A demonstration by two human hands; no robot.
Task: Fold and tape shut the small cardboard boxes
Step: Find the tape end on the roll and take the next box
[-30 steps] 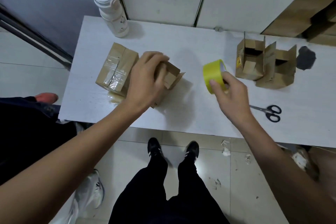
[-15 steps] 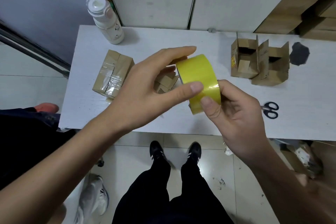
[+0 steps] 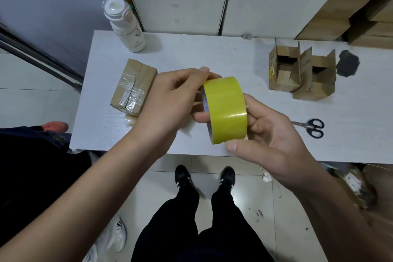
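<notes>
Nearest the camera, at the centre of the frame, both hands hold the yellow tape roll [image 3: 225, 110] in the air above the table's near edge. The right hand [image 3: 274, 140] cups it from the right, thumb on its lower rim and fingers curled behind it. The left hand [image 3: 170, 102] closes on its left side, one finger over the top rim and another reaching across beneath the open core. The roll's axis runs roughly left to right, its broad yellow band facing up at the camera; no free tape end shows, so finding one is probably the step in hand.

Behind the left hand, hidden from view, may lie the box being worked on; I cannot tell. Just left of that hand, at centre left, a taped box [image 3: 133, 87] lies on the white table [image 3: 212, 53], its long axis running away from the person. The left hand is the nearer to it. Scissors [image 3: 312, 127] lie at right, beyond the right hand.

Farther off, at upper right, two open boxes [image 3: 302, 74] stand touching, flaps up. A white bottle [image 3: 125, 25] stands at upper left. White cartons [image 3: 223, 0] are stacked behind the table; tiled floor lies below.
</notes>
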